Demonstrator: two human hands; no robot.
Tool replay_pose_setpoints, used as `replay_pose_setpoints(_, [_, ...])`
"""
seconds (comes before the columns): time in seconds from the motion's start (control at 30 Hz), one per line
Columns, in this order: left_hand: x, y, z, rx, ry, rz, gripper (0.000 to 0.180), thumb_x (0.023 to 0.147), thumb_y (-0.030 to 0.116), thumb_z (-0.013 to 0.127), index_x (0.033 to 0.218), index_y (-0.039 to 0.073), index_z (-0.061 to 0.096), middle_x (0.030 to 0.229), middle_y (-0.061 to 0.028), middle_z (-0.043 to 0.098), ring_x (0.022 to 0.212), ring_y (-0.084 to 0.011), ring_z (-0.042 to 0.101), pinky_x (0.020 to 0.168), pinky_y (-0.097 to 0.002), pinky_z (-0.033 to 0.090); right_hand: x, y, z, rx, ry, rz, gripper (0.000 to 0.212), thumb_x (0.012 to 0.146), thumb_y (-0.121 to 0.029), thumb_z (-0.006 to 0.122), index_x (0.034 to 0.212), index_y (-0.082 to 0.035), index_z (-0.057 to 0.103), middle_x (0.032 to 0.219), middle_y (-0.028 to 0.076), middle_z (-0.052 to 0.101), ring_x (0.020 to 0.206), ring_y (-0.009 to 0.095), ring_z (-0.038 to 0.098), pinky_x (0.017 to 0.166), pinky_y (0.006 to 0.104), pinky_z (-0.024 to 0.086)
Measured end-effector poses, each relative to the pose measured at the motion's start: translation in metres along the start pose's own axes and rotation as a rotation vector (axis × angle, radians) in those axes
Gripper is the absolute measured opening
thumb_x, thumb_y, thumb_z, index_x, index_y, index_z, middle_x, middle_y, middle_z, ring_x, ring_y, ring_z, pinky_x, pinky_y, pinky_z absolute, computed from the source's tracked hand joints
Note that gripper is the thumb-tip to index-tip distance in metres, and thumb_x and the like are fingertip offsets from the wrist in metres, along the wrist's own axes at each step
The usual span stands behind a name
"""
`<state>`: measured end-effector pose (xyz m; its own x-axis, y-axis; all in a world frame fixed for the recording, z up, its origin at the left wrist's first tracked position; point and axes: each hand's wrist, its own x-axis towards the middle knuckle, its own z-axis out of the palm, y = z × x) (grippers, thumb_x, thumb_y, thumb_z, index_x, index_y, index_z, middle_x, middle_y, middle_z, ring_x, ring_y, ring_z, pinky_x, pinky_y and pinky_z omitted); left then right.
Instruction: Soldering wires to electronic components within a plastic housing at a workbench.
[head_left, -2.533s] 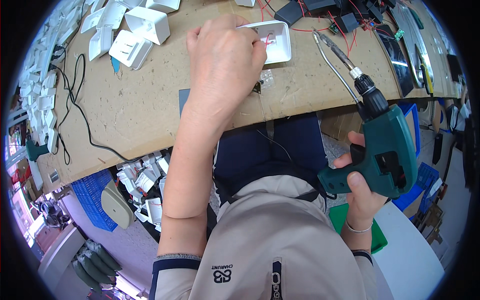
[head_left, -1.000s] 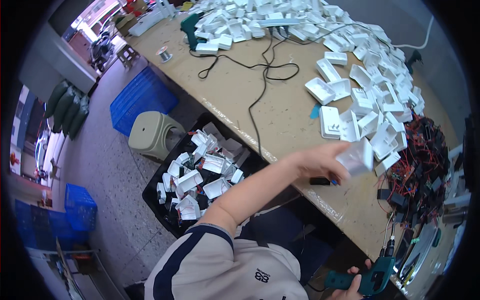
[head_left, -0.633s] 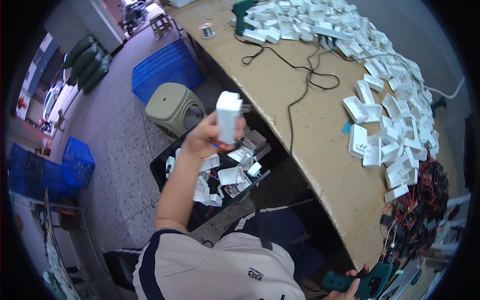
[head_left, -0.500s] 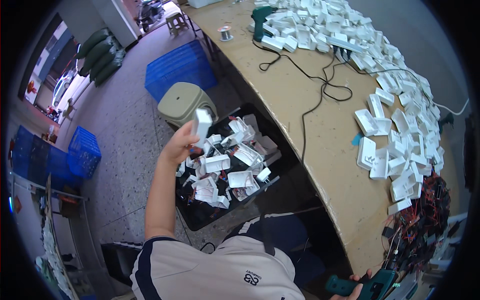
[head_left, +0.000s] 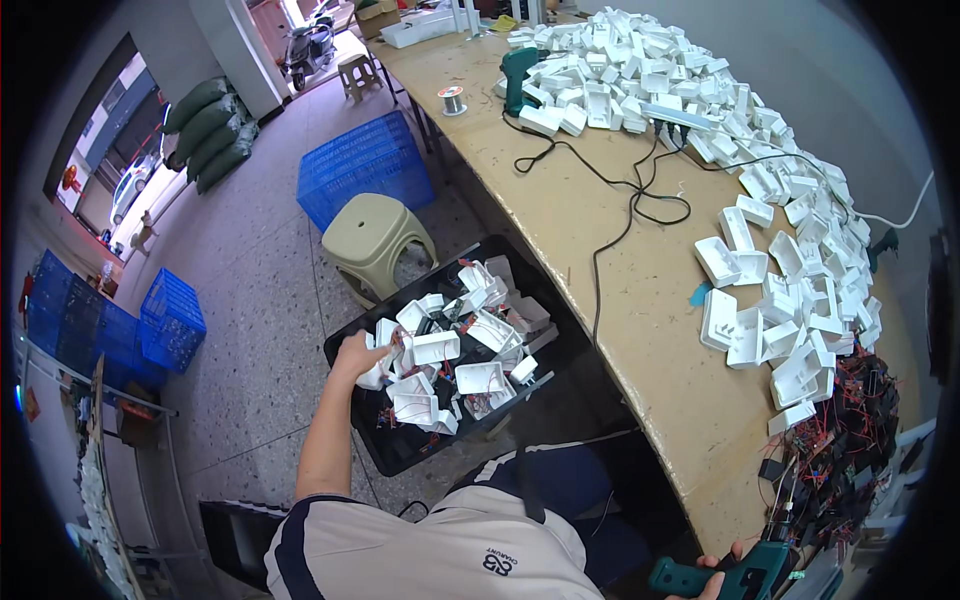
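My left hand point(head_left: 358, 357) is at the left side of a black tray point(head_left: 385, 462), its fingers closed over a white plastic case point(head_left: 371, 378). The fingertips are partly hidden. Other open white cases point(head_left: 436, 348), some with thin wires and dark parts, lie piled in the tray. At the lower right, my right hand point(head_left: 712, 577) grips a green soldering gun point(head_left: 752, 572). Its metal tip points up toward a heap of black parts with red wires point(head_left: 860, 430) on the workbench point(head_left: 560, 220).
A large heap of white cases point(head_left: 640, 75) covers the bench's far right side. A second green soldering gun point(head_left: 518, 80), a solder spool point(head_left: 452, 101), a power strip point(head_left: 676, 117) and looped black cables lie there. A beige stool point(head_left: 375, 232) and blue crate point(head_left: 365, 165) stand beyond the tray.
My left hand has lowered the white case from above the tray to its left side. The right hand stays around the soldering gun. The view has tilted up slightly.
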<state>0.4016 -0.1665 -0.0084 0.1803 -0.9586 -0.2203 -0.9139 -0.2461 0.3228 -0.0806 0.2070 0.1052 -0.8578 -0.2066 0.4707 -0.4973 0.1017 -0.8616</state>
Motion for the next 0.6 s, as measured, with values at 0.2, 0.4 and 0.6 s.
replay_pose_setpoints(0.2, [0.017,0.126,-0.017,-0.641,0.260,0.492,0.044,0.080,0.013,0.069,0.117,-0.005,0.054,0.104,-0.0161,0.061,0.091,-0.0227,0.060,0.082,-0.0316,0.047,-0.001,0.006,-0.012,0.616,-0.040,0.325,0.068,0.084,-0.019,0.063,0.139,0.001,0.029,0.136,0.015,0.043,0.084,0.018,0.059,0.081,0.0336,0.050])
replay_pose_setpoints(0.4, [-0.069,0.324,-0.029,-0.829,-0.005,1.075,0.029,0.085,0.004,0.061,0.113,-0.001,0.058,0.100,-0.0081,0.061,0.088,-0.0154,0.059,0.076,-0.0256,0.047,0.001,0.009,-0.016,0.709,-0.090,0.298,0.063,0.084,-0.018,0.064,0.136,0.000,0.033,0.137,0.014,0.042,0.083,0.018,0.057,0.071,0.0319,0.048])
replay_pose_setpoints(0.6, [-0.092,0.463,0.030,-0.532,-0.158,1.408,0.034,0.079,0.013,0.066,0.110,0.000,0.059,0.104,-0.0149,0.059,0.096,-0.0270,0.058,0.082,-0.0350,0.047,-0.002,0.005,-0.022,0.627,0.027,0.295,0.061,0.083,-0.018,0.066,0.133,0.002,0.037,0.129,0.016,0.046,0.081,0.018,0.057,0.068,0.0319,0.047])
